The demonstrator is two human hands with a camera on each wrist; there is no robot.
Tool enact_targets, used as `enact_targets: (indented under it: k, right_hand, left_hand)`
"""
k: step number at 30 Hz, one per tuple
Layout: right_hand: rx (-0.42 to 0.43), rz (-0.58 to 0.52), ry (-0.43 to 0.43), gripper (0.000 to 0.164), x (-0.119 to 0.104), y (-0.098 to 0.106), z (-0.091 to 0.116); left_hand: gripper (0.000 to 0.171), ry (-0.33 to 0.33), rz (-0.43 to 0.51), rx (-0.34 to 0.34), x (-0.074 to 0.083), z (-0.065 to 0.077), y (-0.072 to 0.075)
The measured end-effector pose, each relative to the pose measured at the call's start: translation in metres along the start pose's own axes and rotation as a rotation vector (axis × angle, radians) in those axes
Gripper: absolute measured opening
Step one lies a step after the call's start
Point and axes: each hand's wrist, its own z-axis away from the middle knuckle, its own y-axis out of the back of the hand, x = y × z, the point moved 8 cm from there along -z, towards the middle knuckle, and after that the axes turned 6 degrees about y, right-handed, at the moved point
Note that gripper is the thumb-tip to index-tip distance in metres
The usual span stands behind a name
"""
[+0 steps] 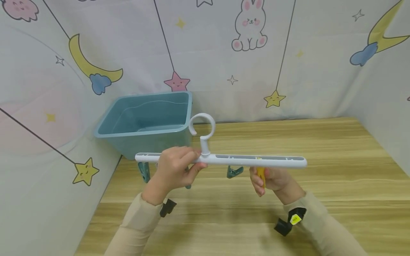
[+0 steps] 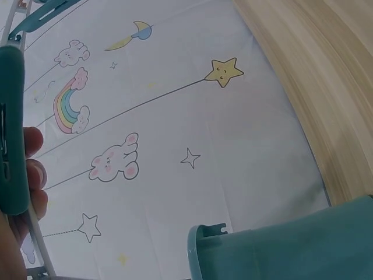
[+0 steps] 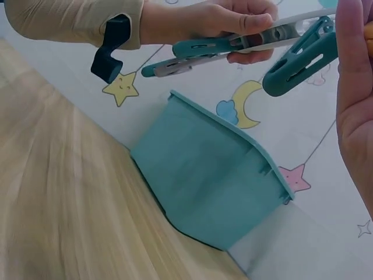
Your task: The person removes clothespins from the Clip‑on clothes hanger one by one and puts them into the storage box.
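Note:
A white clip hanger [image 1: 256, 161] with a round hook [image 1: 213, 125] is held level above the table. My left hand [image 1: 175, 167] grips its bar just left of the hook. Under the right part of the bar, my right hand [image 1: 278, 179] pinches a yellow clip [image 1: 261, 176] between thumb and fingers. Its top meets the bar; whether it is fastened there I cannot tell. A teal clip [image 1: 234, 172] hangs between the hands, another teal clip [image 1: 144, 172] near the left end. In the right wrist view, a grey clip [image 3: 175, 67] shows beside teal ones near my left hand.
A blue-green plastic tub [image 1: 157, 140] stands behind the hanger at the back left of the wooden table [image 1: 336, 153]. A white cloth [image 1: 217, 60] printed with stars, moons and rabbits covers the walls. Each wrist carries a black camera mount [image 1: 289, 221].

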Motion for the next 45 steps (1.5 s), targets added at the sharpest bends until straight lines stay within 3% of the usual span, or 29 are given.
enact_targets:
  k: [3, 9, 17, 25, 31, 35, 42, 45]
  right_hand:
    - [0.037, 0.088, -0.012, 0.031, -0.003, 0.003, -0.001]
    - [0.168, 0.378, -0.031, 0.023, -0.020, 0.010, -0.007]
    - [0.270, 0.611, -0.061, 0.022, -0.034, 0.008, -0.012]
    - [0.540, 0.911, -0.118, 0.015, -0.043, 0.012, -0.007]
    - [0.737, 1.199, -0.135, 0.007, -0.050, 0.009, 0.000]
    - [0.838, 1.356, -0.087, 0.016, -0.054, 0.006, 0.002]
    - [0.823, 1.769, 0.045, 0.022, -0.061, -0.005, -0.001]
    - [0.842, 1.885, 0.112, 0.021, -0.064, -0.009, -0.002]
  left_hand:
    - [0.041, 0.000, -0.018, 0.006, 0.000, 0.001, 0.002]
    - [0.042, 0.029, -0.063, 0.011, -0.005, 0.004, 0.006]
    - [0.041, 0.049, -0.071, -0.012, -0.006, 0.005, 0.005]
    - [0.043, 0.066, -0.149, -0.052, -0.006, 0.003, 0.002]
    - [0.042, 0.056, -0.173, -0.051, -0.003, 0.001, 0.002]
    - [0.042, 0.053, -0.191, -0.039, 0.000, 0.000, 0.001]
    - [0.043, 0.067, -0.214, -0.048, 0.001, 0.000, -0.002]
    - [0.042, 0.075, -0.224, -0.052, 0.002, 0.000, -0.004]
